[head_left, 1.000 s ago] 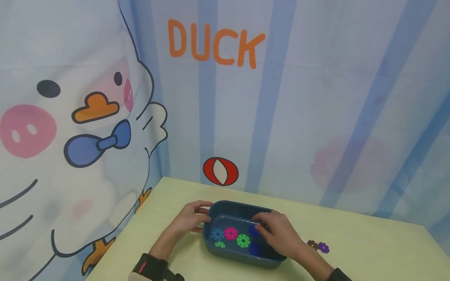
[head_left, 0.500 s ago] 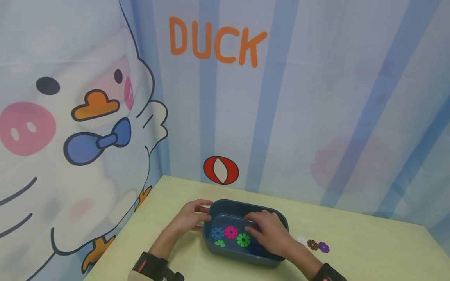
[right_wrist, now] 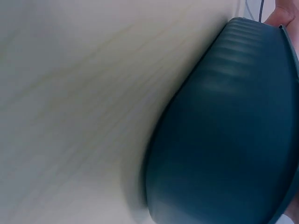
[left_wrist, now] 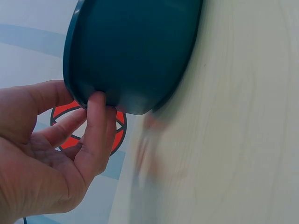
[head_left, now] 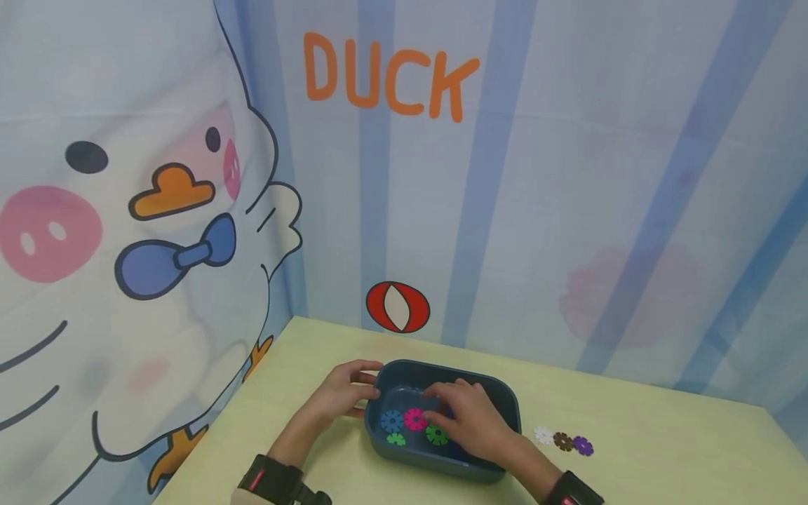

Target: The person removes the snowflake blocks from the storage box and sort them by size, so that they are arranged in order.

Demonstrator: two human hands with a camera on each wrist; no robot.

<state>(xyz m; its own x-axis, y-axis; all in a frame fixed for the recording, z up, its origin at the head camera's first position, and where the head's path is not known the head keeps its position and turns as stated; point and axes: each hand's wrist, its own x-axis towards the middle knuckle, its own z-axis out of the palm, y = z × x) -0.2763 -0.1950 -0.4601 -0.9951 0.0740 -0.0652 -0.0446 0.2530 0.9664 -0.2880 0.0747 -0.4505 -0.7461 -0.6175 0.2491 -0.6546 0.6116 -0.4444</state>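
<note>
At the far left, a printed duck (head_left: 189, 315) shows on the hanging, well apart from the left hand (head_left: 341, 389). A black left wristband (head_left: 271, 477) sits behind that hand. The left hand, its fingers bent and spaced out, holds the end of a dark blue tub (head_left: 429, 459), which stands upright on the pale yellow table (head_left: 663, 442) to the hand's right; the left wrist view shows the thumb and fingertips against that end. Inside the tub, right of the left hand, lies a blue disc (head_left: 392, 421); just beside it, nearer the person, is a light-green disc (head_left: 395, 439), only partly visible. Farther right, a pink disc (head_left: 415, 420) lies just left of the thumb tip of the right hand (head_left: 473, 421); whether they touch cannot be determined. A green disc (head_left: 436, 436) is partly covered by the same thumb. The right hand reaches down into the tub, thumb and forefinger spread apart; its underside is hidden. A black right wristband (head_left: 573, 491) sits behind it. Right of this hand, outside the tub, a white disc (head_left: 543, 435), a brown disc (head_left: 563, 441) and a purple disc (head_left: 583, 445) lie in a close row on the table.
</note>
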